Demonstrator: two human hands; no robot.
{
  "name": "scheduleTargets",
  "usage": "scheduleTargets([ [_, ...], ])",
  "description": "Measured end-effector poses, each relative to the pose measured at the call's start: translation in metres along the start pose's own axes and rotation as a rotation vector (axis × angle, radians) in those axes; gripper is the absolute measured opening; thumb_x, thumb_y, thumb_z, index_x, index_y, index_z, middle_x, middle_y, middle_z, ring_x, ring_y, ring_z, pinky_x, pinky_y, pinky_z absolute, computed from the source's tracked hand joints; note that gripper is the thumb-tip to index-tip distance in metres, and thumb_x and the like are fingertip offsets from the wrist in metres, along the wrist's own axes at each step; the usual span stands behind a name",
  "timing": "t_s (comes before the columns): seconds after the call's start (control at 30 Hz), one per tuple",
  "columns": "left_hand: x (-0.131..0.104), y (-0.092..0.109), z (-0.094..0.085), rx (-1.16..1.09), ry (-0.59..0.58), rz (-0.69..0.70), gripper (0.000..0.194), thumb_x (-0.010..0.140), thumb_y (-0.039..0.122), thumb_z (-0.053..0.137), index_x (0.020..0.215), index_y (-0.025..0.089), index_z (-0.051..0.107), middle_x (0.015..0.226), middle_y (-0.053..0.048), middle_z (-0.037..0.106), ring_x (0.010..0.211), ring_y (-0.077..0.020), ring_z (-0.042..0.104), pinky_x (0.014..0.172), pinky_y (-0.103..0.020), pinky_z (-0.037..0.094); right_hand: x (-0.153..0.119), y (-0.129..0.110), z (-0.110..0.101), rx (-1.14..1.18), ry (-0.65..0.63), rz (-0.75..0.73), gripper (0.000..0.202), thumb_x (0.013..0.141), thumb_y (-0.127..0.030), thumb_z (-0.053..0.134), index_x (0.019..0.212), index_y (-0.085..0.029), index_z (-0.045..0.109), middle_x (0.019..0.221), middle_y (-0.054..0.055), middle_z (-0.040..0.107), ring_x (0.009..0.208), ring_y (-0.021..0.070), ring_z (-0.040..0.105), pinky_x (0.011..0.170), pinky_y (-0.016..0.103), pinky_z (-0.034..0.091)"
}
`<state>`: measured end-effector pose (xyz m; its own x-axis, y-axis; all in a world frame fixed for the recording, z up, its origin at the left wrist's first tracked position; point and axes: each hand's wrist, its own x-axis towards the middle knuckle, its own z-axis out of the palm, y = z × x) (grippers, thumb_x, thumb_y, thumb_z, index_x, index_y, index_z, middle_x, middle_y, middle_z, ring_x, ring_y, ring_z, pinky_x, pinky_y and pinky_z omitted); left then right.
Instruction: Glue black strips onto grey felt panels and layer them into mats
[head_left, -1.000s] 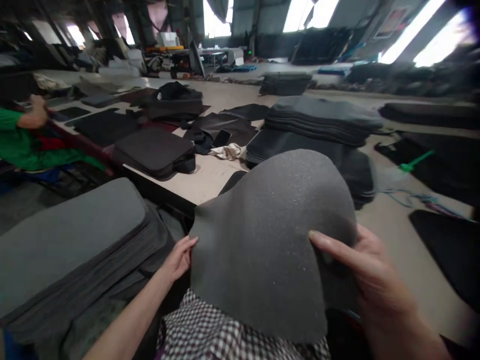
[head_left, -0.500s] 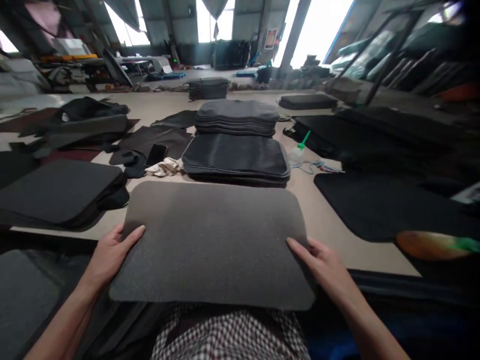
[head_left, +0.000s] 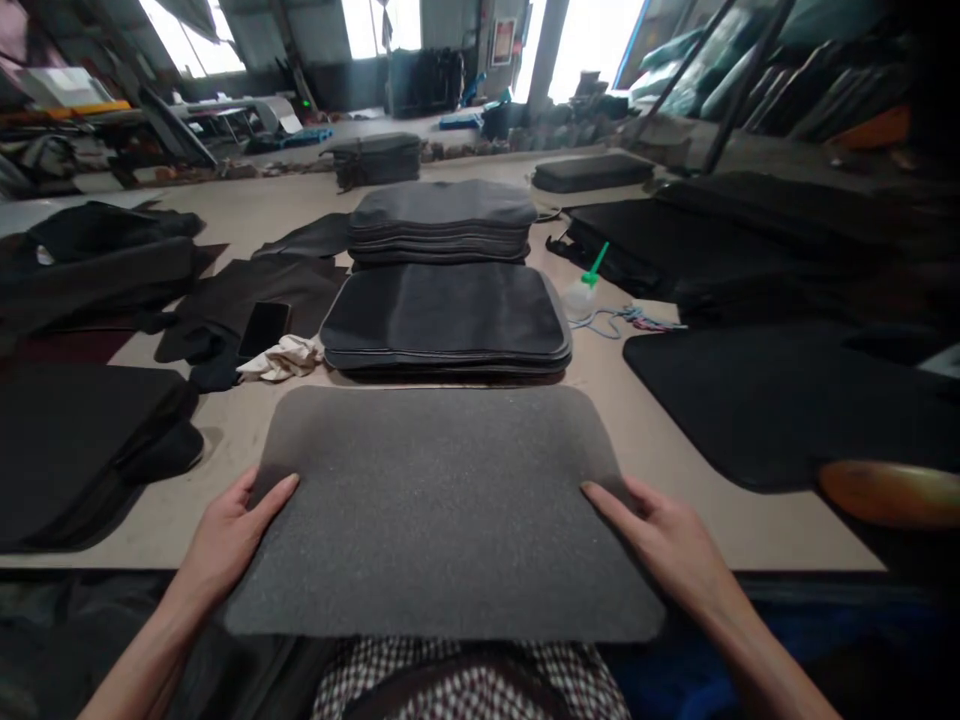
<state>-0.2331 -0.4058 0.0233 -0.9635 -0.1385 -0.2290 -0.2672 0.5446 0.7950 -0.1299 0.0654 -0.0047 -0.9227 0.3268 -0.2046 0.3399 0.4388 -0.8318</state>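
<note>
A dark grey, flat mat [head_left: 450, 515] with rounded corners spans the space in front of me, over the table's near edge. My left hand [head_left: 236, 525] grips its left side, thumb on top and fingers beneath. On the right side my right hand [head_left: 656, 530] holds it the same way. Just beyond the mat's far edge lies a stack of black mats [head_left: 446, 315] with pale edging. Behind that stands another stack of grey mats [head_left: 442, 215]. The fingers under the mat are partly hidden.
A cream cloth [head_left: 281, 360] and a phone [head_left: 264, 328] lie left of the stacks. A bottle with a green nozzle [head_left: 581, 293] stands to the right, near cords [head_left: 637, 317]. Dark mats [head_left: 82, 440] cover the left; a black mat [head_left: 772, 400] and a brown rounded object [head_left: 892, 492] are right.
My view has shifted, so the stacks and table appear further left. The mat stays between both hands, slightly lower in view and nearer the front stack in the picture.
</note>
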Motion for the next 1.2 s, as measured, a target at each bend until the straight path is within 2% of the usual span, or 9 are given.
scheduleTargets([
  [0.23, 0.019, 0.006, 0.012, 0.102, -0.002, 0.019, 0.065, 0.08, 0.067, 0.068, 0.119, 0.015, 0.068, 0.111, -0.009, 0.077, 0.098, -0.0298, 0.072, 0.087, -0.038, 0.059, 0.023, 0.0, 0.0, -0.121, 0.021, -0.034, 0.049, 0.088, -0.067, 0.061, 0.098, -0.021, 0.076, 0.086, 0.004, 0.077, 0.077, 0.0304, 0.071, 0.062, 0.033, 0.052],
  [0.4, 0.026, 0.003, 0.015, 0.119, 0.004, 0.033, 0.065, 0.079, 0.067, 0.068, 0.12, 0.017, 0.068, 0.116, -0.009, 0.077, 0.102, -0.0307, 0.072, 0.089, -0.039, 0.059, 0.029, 0.003, 0.0, -0.146, 0.039, -0.031, 0.047, 0.087, -0.066, 0.062, 0.092, -0.022, 0.076, 0.084, 0.003, 0.076, 0.075, 0.0299, 0.071, 0.06, 0.033, 0.052],
  [0.5, 0.029, 0.002, 0.014, 0.157, 0.019, 0.015, 0.066, 0.077, 0.068, 0.069, 0.119, 0.018, 0.068, 0.118, -0.009, 0.076, 0.106, -0.0317, 0.071, 0.094, -0.04, 0.057, 0.03, 0.003, -0.001, -0.13, 0.028, 0.007, 0.048, 0.087, -0.067, 0.063, 0.095, -0.021, 0.076, 0.09, 0.003, 0.077, 0.079, 0.0307, 0.071, 0.061, 0.033, 0.053],
  [0.57, 0.031, 0.002, 0.014, 0.17, 0.048, 0.011, 0.067, 0.075, 0.068, 0.07, 0.118, 0.017, 0.069, 0.118, -0.01, 0.076, 0.107, -0.0329, 0.071, 0.095, -0.041, 0.057, 0.03, 0.001, -0.002, -0.109, 0.027, 0.021, 0.049, 0.086, -0.068, 0.063, 0.095, -0.021, 0.076, 0.087, 0.003, 0.077, 0.077, 0.0311, 0.071, 0.06, 0.034, 0.054],
  [0.67, 0.033, 0.002, 0.015, 0.158, 0.059, 0.004, 0.067, 0.075, 0.068, 0.071, 0.118, 0.017, 0.07, 0.118, -0.01, 0.076, 0.105, -0.0332, 0.072, 0.09, -0.04, 0.06, 0.031, -0.002, -0.003, -0.099, 0.062, 0.016, 0.047, 0.084, -0.066, 0.066, 0.092, -0.022, 0.078, 0.082, 0.003, 0.076, 0.076, 0.0317, 0.071, 0.06, 0.034, 0.055],
  [0.8, 0.033, 0.004, 0.017, 0.159, 0.039, 0.023, 0.062, 0.077, 0.066, 0.07, 0.116, 0.019, 0.071, 0.115, -0.007, 0.077, 0.104, -0.0313, 0.072, 0.086, -0.037, 0.06, 0.032, -0.002, -0.003, -0.122, 0.079, 0.011, 0.045, 0.083, -0.066, 0.067, 0.09, -0.023, 0.078, 0.086, 0.003, 0.077, 0.077, 0.0318, 0.071, 0.058, 0.034, 0.055],
  [0.97, 0.033, 0.003, 0.019, 0.286, 0.081, 0.059, 0.058, 0.079, 0.069, 0.065, 0.109, 0.02, 0.071, 0.099, -0.005, 0.079, 0.089, -0.0302, 0.073, 0.074, -0.035, 0.059, 0.034, 0.004, -0.002, -0.22, 0.086, -0.033, 0.045, 0.088, -0.068, 0.061, 0.083, -0.024, 0.073, 0.073, 0.003, 0.072, 0.068, 0.0298, 0.068, 0.056, 0.035, 0.051],
  [1.13, 0.034, -0.004, 0.02, 0.452, 0.104, 0.117, 0.062, 0.082, 0.072, 0.059, 0.117, 0.022, 0.066, 0.087, -0.004, 0.077, 0.074, -0.0278, 0.071, 0.065, -0.033, 0.053, 0.035, 0.013, 0.004, -0.422, 0.124, -0.058, 0.051, 0.091, -0.074, 0.051, 0.086, -0.025, 0.067, 0.065, 0.004, 0.065, 0.063, 0.0303, 0.066, 0.055, 0.036, 0.044],
  [1.2, 0.034, -0.006, 0.021, 0.529, 0.097, 0.133, 0.062, 0.084, 0.073, 0.056, 0.119, 0.022, 0.064, 0.076, -0.002, 0.073, 0.068, -0.0271, 0.07, 0.065, -0.033, 0.051, 0.036, 0.015, 0.006, -0.497, 0.161, -0.062, 0.057, 0.09, -0.078, 0.049, 0.097, -0.025, 0.065, 0.069, 0.005, 0.065, 0.062, 0.0313, 0.065, 0.055, 0.038, 0.045],
])
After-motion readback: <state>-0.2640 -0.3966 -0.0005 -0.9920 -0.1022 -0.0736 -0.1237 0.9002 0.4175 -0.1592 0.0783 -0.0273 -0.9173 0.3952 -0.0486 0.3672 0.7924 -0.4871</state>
